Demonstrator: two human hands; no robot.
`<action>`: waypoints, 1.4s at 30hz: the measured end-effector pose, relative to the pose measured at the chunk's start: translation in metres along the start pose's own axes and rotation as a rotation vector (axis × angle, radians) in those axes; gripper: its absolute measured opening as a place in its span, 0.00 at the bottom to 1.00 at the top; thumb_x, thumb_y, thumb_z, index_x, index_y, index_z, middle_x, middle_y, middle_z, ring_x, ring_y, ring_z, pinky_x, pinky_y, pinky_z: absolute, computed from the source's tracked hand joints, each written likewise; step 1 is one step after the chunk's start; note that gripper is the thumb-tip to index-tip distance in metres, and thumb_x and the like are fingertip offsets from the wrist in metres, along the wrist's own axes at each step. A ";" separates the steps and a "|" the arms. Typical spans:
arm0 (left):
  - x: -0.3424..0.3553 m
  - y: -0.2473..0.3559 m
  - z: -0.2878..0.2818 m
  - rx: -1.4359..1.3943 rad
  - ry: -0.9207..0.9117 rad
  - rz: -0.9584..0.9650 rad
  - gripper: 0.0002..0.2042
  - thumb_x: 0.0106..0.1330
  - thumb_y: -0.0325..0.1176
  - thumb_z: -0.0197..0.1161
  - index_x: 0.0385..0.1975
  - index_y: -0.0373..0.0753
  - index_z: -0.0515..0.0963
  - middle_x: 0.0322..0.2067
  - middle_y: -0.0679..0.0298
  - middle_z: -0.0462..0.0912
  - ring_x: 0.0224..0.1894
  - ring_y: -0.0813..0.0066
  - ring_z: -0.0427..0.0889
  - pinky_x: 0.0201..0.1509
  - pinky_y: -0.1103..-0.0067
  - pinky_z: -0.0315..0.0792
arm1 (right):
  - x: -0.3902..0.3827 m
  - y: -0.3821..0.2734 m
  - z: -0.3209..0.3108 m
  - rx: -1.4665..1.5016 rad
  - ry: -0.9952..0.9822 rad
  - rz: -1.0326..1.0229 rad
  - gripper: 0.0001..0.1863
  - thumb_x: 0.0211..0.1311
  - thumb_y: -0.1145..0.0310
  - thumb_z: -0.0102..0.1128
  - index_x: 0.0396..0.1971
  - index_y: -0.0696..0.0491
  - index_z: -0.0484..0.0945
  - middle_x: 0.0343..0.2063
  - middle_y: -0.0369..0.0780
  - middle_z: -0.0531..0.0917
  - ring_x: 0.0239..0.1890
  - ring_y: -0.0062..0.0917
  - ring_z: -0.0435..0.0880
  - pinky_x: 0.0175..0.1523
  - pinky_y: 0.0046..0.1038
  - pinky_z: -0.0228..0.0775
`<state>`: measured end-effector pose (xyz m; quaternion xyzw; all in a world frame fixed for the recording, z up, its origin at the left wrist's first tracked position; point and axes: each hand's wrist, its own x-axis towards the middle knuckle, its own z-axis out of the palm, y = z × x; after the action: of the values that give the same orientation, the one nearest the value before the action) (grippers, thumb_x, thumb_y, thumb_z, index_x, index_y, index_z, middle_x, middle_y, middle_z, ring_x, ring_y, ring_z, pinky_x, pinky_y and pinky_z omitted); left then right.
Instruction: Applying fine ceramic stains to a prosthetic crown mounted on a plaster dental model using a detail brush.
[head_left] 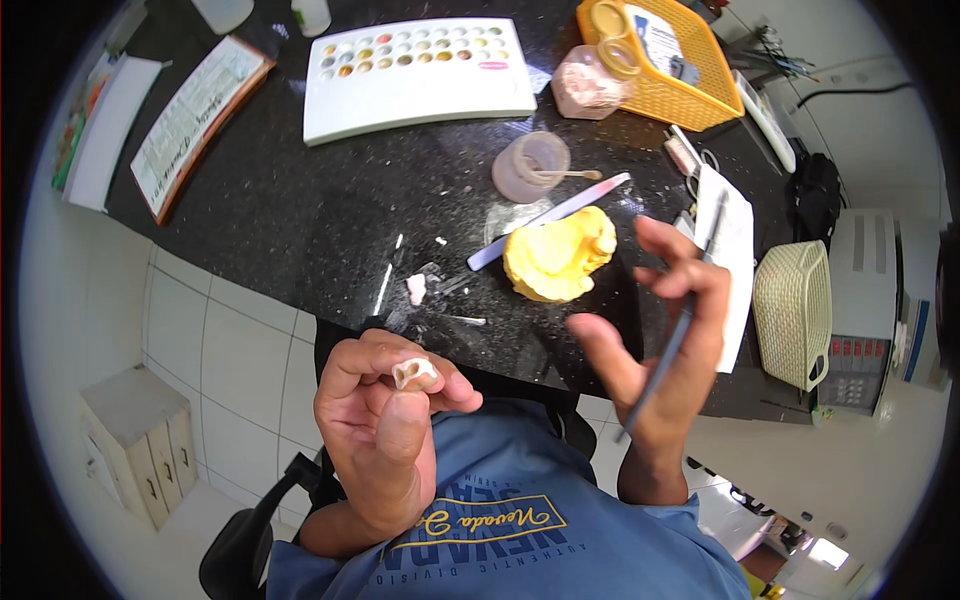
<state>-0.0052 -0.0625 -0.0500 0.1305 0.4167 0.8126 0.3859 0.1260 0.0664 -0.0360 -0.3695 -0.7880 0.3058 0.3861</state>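
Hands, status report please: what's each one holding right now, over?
Left hand pinching small tooth-shaped piece in its fingers. Right hand holding thin dark tool, apart from the piece. Yellow mould untouched on black counter.

A dark speckled surface (300,230) carries a white palette tray (420,95) with rows of small coloured wells, an open book (200,120) near the left edge, and an orange basket (690,85) at the far right. Near the middle stand a cloudy cup (530,168), a yellow mould (560,260) and a pale flat strip (545,222) touching it. Small white scraps (416,288), possibly wax, lie nearby, with a paper sheet (738,255) at right.
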 end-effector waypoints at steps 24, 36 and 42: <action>0.043 0.025 0.038 0.090 -0.373 -0.351 0.06 0.63 0.25 0.56 0.36 0.30 0.70 0.33 0.60 0.75 0.53 0.51 0.75 0.56 0.71 0.75 | 0.003 0.006 -0.007 0.449 -0.081 -0.017 0.28 0.39 0.78 0.70 0.37 0.54 0.59 0.48 0.48 0.66 0.41 0.23 0.74 0.37 0.21 0.71; 0.049 0.023 0.033 -0.161 -0.430 -0.645 0.06 0.64 0.29 0.56 0.34 0.34 0.69 0.30 0.61 0.74 0.52 0.55 0.76 0.53 0.75 0.77 | 0.005 0.008 -0.025 0.185 -0.143 -0.050 0.28 0.36 0.77 0.69 0.36 0.55 0.60 0.47 0.50 0.69 0.37 0.26 0.76 0.37 0.23 0.73; 0.040 0.007 0.012 -0.457 -0.463 -0.628 0.05 0.64 0.26 0.55 0.37 0.34 0.71 0.34 0.60 0.78 0.52 0.58 0.77 0.55 0.75 0.76 | 0.001 0.017 -0.023 0.179 -0.175 0.014 0.26 0.38 0.78 0.68 0.35 0.55 0.59 0.47 0.52 0.70 0.45 0.32 0.76 0.48 0.28 0.71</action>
<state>-0.0289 -0.0280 -0.0416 0.0876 0.1486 0.6766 0.7158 0.1503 0.0811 -0.0366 -0.3110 -0.7856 0.4085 0.3454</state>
